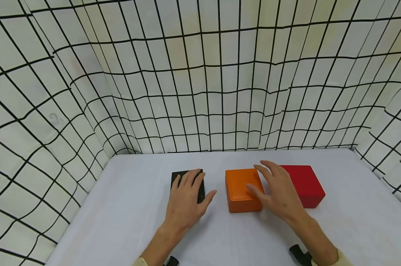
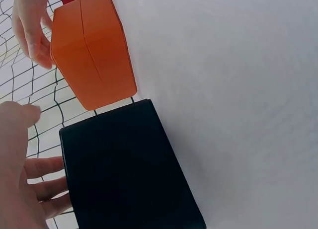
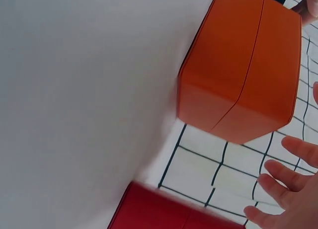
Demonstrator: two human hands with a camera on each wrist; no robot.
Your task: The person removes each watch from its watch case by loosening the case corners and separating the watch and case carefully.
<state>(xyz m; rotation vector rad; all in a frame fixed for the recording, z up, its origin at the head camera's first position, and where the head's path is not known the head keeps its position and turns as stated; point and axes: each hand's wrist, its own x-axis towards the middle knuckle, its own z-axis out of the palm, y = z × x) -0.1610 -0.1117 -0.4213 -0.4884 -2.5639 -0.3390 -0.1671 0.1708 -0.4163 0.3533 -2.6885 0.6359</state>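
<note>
Three boxes stand in a row on the white table [image 1: 127, 221]. My left hand [image 1: 187, 195] lies flat over the black box [image 1: 177, 176], fingers straight and thumb spread out to the right. In the left wrist view the black box [image 2: 129, 169] fills the lower middle beside my left hand's fingers [image 2: 42, 187]. The orange box [image 1: 241, 190] stands in the middle, the red box [image 1: 305, 184] to its right. My right hand [image 1: 275, 188] hovers with spread fingers over the gap between them, thumb above the orange box's right edge. The right wrist view shows the orange box [image 3: 243, 70] and the red box [image 3: 169, 211].
A white cloth with a black grid [image 1: 200, 92] walls the table at the back and on both sides. Bare table surface lies in front of the boxes and to the far left and right. Black wrist straps [image 1: 298, 253] show at the bottom edge.
</note>
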